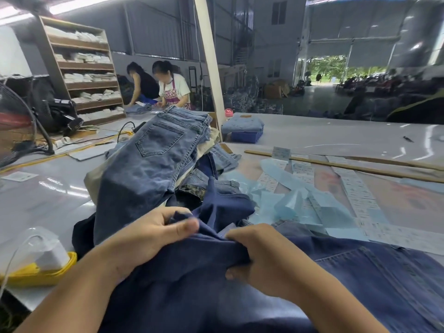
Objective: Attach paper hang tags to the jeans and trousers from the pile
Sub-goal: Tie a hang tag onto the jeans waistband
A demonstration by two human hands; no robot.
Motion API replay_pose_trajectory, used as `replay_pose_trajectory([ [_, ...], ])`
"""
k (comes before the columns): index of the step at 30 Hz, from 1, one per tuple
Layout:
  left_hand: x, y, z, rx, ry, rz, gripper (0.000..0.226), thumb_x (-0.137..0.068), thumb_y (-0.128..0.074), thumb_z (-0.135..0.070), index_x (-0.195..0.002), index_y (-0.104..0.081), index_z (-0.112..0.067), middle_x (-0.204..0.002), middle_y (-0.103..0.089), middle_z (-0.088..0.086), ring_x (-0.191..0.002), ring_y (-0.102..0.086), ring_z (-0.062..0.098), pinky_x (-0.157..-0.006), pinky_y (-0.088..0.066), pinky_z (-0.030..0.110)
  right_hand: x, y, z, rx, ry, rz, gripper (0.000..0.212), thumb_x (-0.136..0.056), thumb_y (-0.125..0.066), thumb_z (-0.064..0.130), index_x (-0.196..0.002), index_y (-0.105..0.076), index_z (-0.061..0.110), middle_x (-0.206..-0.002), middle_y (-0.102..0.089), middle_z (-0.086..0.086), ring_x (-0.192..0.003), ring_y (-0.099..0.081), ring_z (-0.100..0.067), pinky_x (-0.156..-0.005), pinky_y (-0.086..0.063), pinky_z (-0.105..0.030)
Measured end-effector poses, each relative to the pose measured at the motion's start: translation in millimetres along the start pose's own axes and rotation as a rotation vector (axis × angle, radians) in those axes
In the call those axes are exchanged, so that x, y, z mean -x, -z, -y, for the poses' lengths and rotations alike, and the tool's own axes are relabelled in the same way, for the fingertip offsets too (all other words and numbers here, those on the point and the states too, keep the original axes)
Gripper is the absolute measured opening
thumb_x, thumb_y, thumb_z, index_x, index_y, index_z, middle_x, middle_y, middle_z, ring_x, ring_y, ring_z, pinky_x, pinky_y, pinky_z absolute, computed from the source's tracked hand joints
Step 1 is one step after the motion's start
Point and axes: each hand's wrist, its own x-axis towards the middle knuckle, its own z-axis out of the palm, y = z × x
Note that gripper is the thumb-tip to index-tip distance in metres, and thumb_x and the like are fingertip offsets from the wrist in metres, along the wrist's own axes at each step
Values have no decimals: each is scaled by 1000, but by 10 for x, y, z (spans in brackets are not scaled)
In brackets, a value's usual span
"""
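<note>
Head view: dark navy trousers (192, 272) are bunched at the near edge of the grey table (48, 200), held by both hands. The cloth is pinched by the left hand (153, 236) between thumb and curled fingers; a fold is gripped by the right hand (259, 258), fingers curled round it. Just behind lies the pile of jeans (153, 159) — faded blue denim on top. Paper hang tags (355, 195) are strewn to the right, among pale blue slips (286, 203).

Bright, even light in a wide-angle view

Ceiling tube light (79, 7) and open doorway (336, 68) glare off the glossy table (324, 135); edges bow, left hand (153, 233) thumb motion-blurred, background soft
</note>
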Motion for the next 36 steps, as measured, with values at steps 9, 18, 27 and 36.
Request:
replay_pose_trajectory([
  [9, -364, -190, 15, -994, 588, 96, 44, -76, -58, -70, -73, -61, -26, -81, -64, -7, -75, -58, 11, -64, -41, 26, 72, -130, 67, 123, 262, -118, 21, -64, -70, 20, -68, -50, 28, -72, -53, 11, -71, -51, -14, -66, -46, -31],
  [18, -297, -289, 180, -1001, 370, 33, 64, -73, -46, -83, -62, -60, -22, -59, -57, -9, -62, -52, 8, -65, -41, 28, 208, -83, -253, 293, -221, 211, 50, -72, -67, 35, -118, -48, 28, -119, -56, 8, -113, -49, -21, -104, -29, -38],
  [27, -212, -621, -160, -978, 459, 415, 113, -36, -71, -87, -137, -41, -45, -134, -53, -22, -121, -53, 3, -102, -42, 26, 289, 37, -350, 276, -403, 294, 55, -76, -59, 22, -128, -44, 30, -128, -59, 1, -119, -53, -27, -101, -40, -40],
  [36, -30, -961, -95, -1335, 79, 76, 23, -79, -57, -30, -77, -35, -24, -89, -52, -4, -95, -60, 21, -64, -35, 29, 201, 54, -472, 329, -377, 316, 89, -78, -59, 20, -152, -12, 33, -156, -15, 0, -138, -25, -31, -114, -27, -44],
])
